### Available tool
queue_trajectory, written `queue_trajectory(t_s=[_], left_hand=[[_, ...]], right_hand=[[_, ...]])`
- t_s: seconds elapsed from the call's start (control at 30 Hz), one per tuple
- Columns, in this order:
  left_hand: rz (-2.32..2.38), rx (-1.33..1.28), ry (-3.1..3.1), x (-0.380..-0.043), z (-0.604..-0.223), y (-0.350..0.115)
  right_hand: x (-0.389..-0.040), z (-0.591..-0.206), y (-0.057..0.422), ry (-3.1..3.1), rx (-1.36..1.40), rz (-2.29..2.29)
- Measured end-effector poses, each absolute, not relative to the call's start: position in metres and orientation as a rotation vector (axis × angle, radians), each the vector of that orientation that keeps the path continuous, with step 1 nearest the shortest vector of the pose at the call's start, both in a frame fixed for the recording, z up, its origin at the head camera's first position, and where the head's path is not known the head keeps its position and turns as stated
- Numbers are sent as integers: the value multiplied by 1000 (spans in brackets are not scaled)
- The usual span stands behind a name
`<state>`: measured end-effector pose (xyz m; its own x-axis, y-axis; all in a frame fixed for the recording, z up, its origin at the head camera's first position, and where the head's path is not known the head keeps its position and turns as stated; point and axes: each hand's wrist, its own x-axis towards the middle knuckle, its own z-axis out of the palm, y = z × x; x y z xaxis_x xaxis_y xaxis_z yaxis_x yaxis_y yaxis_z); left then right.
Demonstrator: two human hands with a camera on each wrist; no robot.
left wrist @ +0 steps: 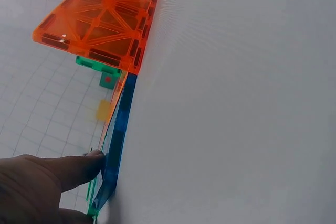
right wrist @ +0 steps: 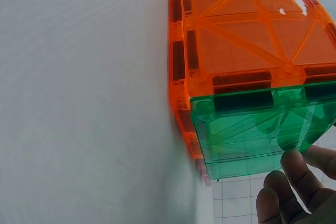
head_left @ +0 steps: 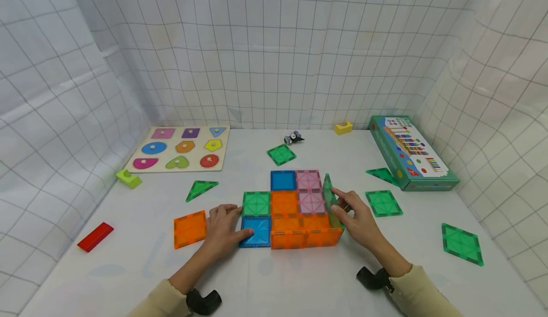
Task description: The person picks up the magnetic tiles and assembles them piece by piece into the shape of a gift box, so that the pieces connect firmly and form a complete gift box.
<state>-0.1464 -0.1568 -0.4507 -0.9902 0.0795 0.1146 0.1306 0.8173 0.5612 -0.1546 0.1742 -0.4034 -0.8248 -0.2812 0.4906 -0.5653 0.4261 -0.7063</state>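
A flat patch of magnetic building tiles lies in the middle of the table. It has a green tile [head_left: 256, 203], two blue tiles, orange tiles [head_left: 284, 203] and pink tiles [head_left: 308, 180]. Along its near edge stands a low wall of orange tiles [head_left: 288, 240]. My left hand [head_left: 223, 229] rests at the patch's left side, its thumb on the near blue tile [head_left: 259, 236] and its fingers beside the green one. With thumb and fingers, my right hand [head_left: 355, 214] pinches an upright green tile [right wrist: 247, 129] at the patch's right side, against the orange wall's end.
Loose green tiles [head_left: 383, 203] lie to the right and behind. An orange tile [head_left: 190, 230] and a green triangle [head_left: 201, 189] lie left, near a red block [head_left: 96, 237]. A shape puzzle board [head_left: 141, 153] and a green box [head_left: 430, 183] stand farther back.
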Motion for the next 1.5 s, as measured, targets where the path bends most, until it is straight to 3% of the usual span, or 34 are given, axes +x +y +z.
queue_trajectory(t_s=[0.23, 0.43, 0.83, 1.07, 1.5], left_hand=[[-1304, -87, -2785, -144, -443, -146], [-1546, -181, -2598, -146, -434, -128], [-1622, -351, -2511, -150, -429, -99], [-1693, -284, -2525, -138, -431, -92], [-1791, -124, -2567, -103, -436, -81]], right_hand=[[-155, -404, 176, -2391, 724, 1351], [-156, -404, 176, -2371, 743, 1346], [-157, -405, 175, -2372, 757, 1317], [-160, -404, 177, -2407, 759, 1324], [-222, -434, 193, -2632, 739, 1521]])
